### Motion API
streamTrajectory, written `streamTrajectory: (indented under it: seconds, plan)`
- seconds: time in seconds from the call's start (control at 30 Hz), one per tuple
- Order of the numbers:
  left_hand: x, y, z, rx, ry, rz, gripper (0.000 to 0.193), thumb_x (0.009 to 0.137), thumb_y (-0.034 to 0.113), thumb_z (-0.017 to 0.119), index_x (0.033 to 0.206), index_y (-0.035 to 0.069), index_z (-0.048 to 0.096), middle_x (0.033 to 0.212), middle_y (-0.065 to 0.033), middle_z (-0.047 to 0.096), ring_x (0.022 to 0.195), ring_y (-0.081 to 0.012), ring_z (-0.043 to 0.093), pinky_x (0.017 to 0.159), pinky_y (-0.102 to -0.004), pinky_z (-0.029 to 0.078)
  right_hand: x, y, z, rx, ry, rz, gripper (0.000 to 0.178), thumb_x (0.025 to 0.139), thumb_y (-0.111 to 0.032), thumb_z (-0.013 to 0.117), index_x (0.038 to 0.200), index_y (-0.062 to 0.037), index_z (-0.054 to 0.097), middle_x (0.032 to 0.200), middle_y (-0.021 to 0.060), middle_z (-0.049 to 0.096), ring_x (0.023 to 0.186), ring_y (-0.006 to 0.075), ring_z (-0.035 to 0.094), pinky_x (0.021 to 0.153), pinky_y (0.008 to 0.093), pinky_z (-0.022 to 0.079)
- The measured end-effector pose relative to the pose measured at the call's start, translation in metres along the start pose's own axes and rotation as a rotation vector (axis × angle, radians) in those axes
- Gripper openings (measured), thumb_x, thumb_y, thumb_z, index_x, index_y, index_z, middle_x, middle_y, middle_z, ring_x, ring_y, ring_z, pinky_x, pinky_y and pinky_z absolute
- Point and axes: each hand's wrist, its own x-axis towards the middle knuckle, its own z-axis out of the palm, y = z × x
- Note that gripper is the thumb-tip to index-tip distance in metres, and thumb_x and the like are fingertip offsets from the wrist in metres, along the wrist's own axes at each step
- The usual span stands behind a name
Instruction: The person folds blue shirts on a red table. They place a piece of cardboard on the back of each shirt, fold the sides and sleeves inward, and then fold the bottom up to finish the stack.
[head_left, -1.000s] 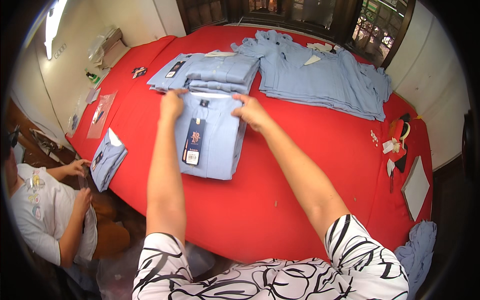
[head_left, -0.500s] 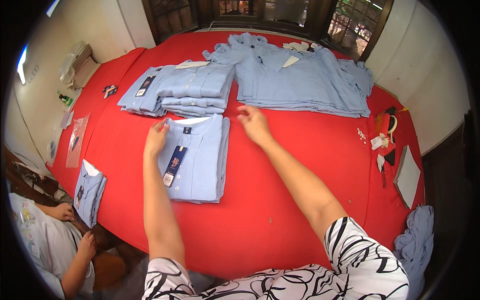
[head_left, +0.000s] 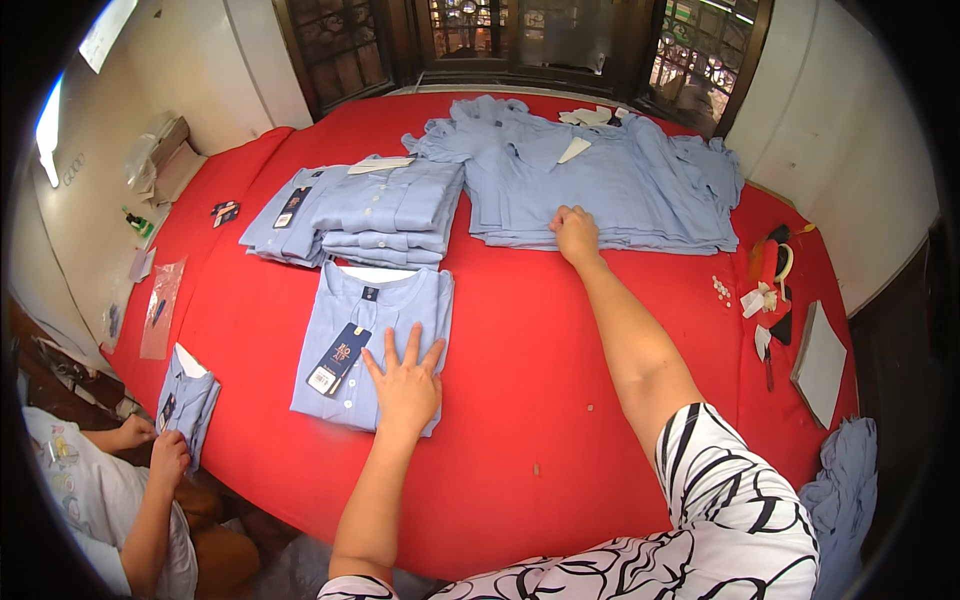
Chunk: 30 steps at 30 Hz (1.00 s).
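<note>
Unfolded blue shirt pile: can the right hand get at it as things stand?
Likely yes: the right hand is at the near edge of the unfolded blue shirt pile, with nothing seen between them.

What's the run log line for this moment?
left hand: spread on folded shirt | right hand: at near edge of unfolded shirts | co-worker's hands: at another folded shirt

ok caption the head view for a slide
Left hand spread on a folded blue shirt, right hand at the near edge of a flat shirt pile on red cloth.
</note>
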Motion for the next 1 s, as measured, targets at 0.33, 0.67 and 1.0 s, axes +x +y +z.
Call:
streamTrajectory:
  seconds: [0.33, 0.67, 1.0]
  plan:
    - [-0.003, -0.1, -0.012, 0.056, -0.127, -0.145, 0.058, 0.079, 0.021, 0.073, 0.135, 0.03, 0.06, 0.159, -0.003, 0.034, 0.148, -0.0386, 0.023, 0.114, -0.0715, 0.014, -0.183, -0.04, -0.142, 0.377, -0.439, -0.505, 0.004, 0.091, -0.011, 0.058, 0.088, -0.0093, 0.06, 0.1, 0.0088, 0.058, 0.108, 0.0332, 0.051, 0.105, 0.0544, 0.032]
    - [-0.007, 0.003, -0.027, -0.252, 0.215, 0.237, 0.031, 0.085, 0.018, 0.071, 0.113, 0.008, 0.069, 0.121, -0.0107, 0.062, 0.123, -0.0334, 0.052, 0.106, -0.0504, 0.038, -0.388, 0.013, -0.26, 0.718, -1.038, 0.11, 0.025, 0.098, -0.028, 0.06, 0.103, -0.005, 0.066, 0.086, 0.0094, 0.067, 0.077, 0.0217, 0.06, 0.075, 0.0336, 0.049]
    - [0.037, 0.155, 0.053, -0.948, 0.092, 0.117, 0.032, 0.093, 0.016, 0.058, 0.121, 0.002, 0.064, 0.11, -0.0198, 0.065, 0.106, -0.0372, 0.063, 0.092, -0.0432, 0.049, -0.305, 0.003, -0.092, 0.196, 0.16, -0.012, 0.037, 0.096, -0.018, 0.06, 0.129, -0.0023, 0.058, 0.132, 0.0188, 0.054, 0.095, 0.0339, 0.065, 0.085, 0.0428, 0.053]
